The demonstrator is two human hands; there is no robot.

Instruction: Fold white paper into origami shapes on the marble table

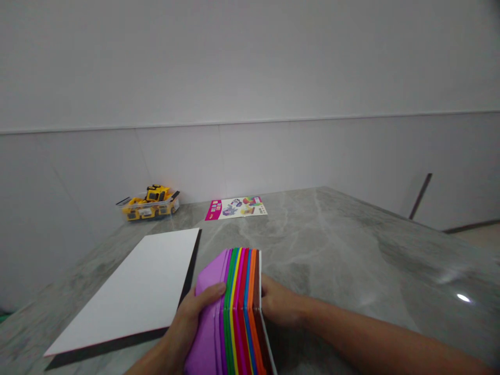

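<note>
A thick stack of coloured sheets (pixel 239 307) stands on edge near the bottom middle of the head view, its layers running from purple through green, yellow, pink, red, blue, orange and brown to white. My left hand (pixel 195 307) grips its purple side, with the thumb lying over the front face. On the white side, my right hand (pixel 278 301) holds the stack too; its fingertips are hidden behind the sheets. The lower end of the stack runs out of the picture.
A large white sheet (pixel 144 284) lies over a black one (pixel 113 349) on the grey marbled table (pixel 336 239). Farther back are a printed booklet (pixel 238 208) and a clear plastic box (pixel 150 208) of yellow toy vehicle parts. A white wall (pixel 250 156) stands behind.
</note>
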